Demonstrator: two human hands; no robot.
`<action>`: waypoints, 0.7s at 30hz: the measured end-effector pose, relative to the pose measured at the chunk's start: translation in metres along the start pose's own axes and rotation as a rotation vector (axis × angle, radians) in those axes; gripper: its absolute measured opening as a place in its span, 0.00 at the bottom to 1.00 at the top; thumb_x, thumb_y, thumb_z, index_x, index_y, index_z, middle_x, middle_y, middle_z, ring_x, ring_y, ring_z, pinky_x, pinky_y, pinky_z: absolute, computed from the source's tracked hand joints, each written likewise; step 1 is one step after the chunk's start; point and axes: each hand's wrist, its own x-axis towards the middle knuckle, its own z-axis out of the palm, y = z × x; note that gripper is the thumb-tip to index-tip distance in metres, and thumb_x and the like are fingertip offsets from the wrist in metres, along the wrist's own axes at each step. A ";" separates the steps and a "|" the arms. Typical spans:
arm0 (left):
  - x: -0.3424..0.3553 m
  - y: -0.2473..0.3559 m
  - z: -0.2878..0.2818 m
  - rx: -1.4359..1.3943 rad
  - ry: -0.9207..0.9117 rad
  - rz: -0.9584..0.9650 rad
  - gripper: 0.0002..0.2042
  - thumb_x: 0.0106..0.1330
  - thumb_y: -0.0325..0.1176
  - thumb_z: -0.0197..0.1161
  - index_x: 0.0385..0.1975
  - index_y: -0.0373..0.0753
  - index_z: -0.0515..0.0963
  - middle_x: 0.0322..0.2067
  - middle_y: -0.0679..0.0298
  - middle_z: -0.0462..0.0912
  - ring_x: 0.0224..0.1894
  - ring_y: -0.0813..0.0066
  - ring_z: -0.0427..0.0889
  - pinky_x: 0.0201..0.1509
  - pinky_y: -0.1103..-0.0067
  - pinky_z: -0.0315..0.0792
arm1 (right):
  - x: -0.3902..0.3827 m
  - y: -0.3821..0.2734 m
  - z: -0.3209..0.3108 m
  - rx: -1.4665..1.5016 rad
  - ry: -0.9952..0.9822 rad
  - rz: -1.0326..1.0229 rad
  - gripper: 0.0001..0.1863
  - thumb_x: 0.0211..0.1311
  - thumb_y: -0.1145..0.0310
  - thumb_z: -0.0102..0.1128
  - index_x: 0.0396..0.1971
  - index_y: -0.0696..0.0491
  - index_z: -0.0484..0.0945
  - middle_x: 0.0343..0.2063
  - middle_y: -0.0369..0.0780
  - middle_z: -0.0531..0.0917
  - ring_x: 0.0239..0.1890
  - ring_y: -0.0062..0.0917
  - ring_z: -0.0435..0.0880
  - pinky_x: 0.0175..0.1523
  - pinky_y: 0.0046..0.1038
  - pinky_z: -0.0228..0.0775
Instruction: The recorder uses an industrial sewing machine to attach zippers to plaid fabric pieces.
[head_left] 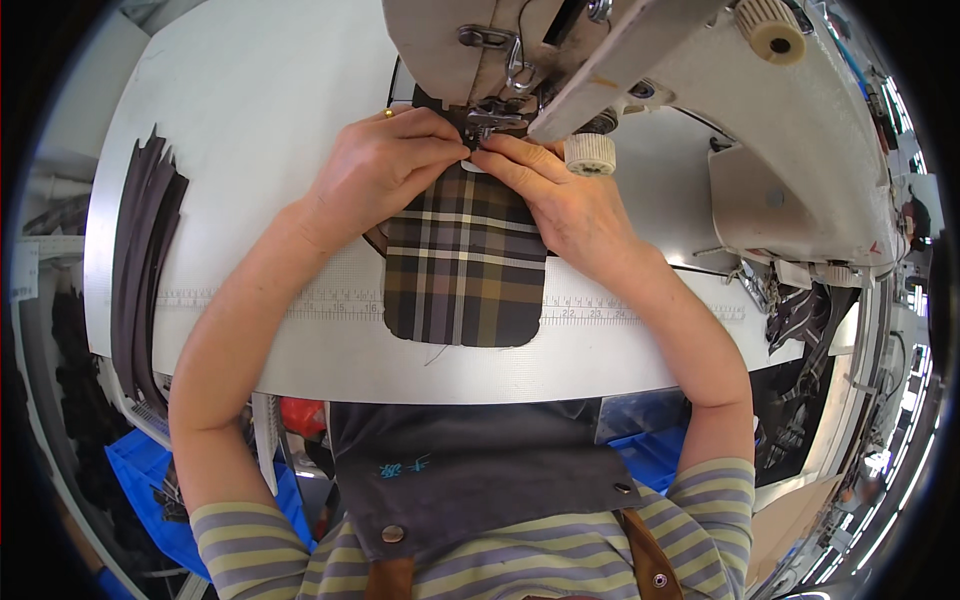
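A plaid fabric piece [465, 270] in black, brown and white, with rounded lower corners, lies on the white sewing table. Its upper end reaches the presser foot [484, 122] of a sewing machine. My left hand [385, 165] is closed in a pinch at the fabric's upper edge, just left of the foot. From the other side, my right hand [570, 200] grips the same upper edge, its fingertips together close to the foot; the thumb is hidden. A small pale bit [474, 168] shows between the fingertips. Loose threads trail from the lower edge.
Long dark fabric strips [148, 265] hang over the table's left edge. A ruler scale [330, 304] runs across the tabletop. The machine arm [780, 130] rises at the right, and dark striped cloth [805, 315] lies beyond it. Blue bins [150, 490] stand below the table.
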 end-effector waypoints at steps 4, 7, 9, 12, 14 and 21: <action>0.001 0.000 -0.002 -0.022 -0.029 -0.023 0.05 0.54 0.25 0.64 0.30 0.38 0.83 0.33 0.65 0.83 0.34 0.65 0.81 0.38 0.74 0.77 | -0.001 0.000 0.000 -0.023 -0.028 0.008 0.25 0.49 0.78 0.58 0.51 0.45 0.80 0.41 0.33 0.81 0.46 0.32 0.74 0.49 0.32 0.67; 0.002 -0.002 -0.003 -0.039 -0.053 -0.051 0.05 0.54 0.25 0.64 0.30 0.37 0.83 0.34 0.64 0.83 0.35 0.64 0.82 0.39 0.74 0.77 | -0.001 0.001 0.001 -0.014 -0.038 0.034 0.25 0.49 0.78 0.58 0.50 0.44 0.80 0.40 0.34 0.82 0.46 0.32 0.75 0.48 0.32 0.68; 0.003 -0.004 -0.003 -0.028 -0.030 -0.030 0.06 0.54 0.24 0.64 0.31 0.37 0.83 0.34 0.64 0.83 0.36 0.64 0.82 0.39 0.74 0.77 | 0.002 0.004 0.003 -0.020 0.041 -0.020 0.24 0.49 0.78 0.58 0.49 0.44 0.81 0.39 0.35 0.82 0.44 0.33 0.75 0.47 0.32 0.69; 0.006 -0.008 -0.002 -0.016 -0.030 -0.063 0.06 0.54 0.24 0.63 0.31 0.37 0.83 0.34 0.64 0.84 0.36 0.64 0.82 0.40 0.73 0.77 | 0.007 0.010 0.005 0.005 0.055 -0.002 0.22 0.49 0.78 0.58 0.47 0.45 0.82 0.38 0.36 0.82 0.42 0.34 0.76 0.46 0.32 0.70; 0.005 -0.008 -0.003 -0.004 -0.062 -0.081 0.07 0.54 0.23 0.63 0.32 0.37 0.83 0.35 0.64 0.83 0.37 0.63 0.82 0.40 0.73 0.77 | 0.008 0.011 0.006 0.005 0.062 0.000 0.21 0.49 0.78 0.58 0.45 0.46 0.82 0.38 0.36 0.82 0.41 0.34 0.76 0.46 0.32 0.70; 0.003 -0.009 -0.005 0.020 -0.103 -0.078 0.11 0.53 0.20 0.60 0.35 0.38 0.83 0.37 0.64 0.83 0.40 0.61 0.81 0.43 0.72 0.77 | 0.002 0.013 0.004 0.050 -0.028 0.058 0.27 0.53 0.84 0.49 0.53 0.44 0.77 0.51 0.35 0.79 0.50 0.35 0.79 0.51 0.32 0.73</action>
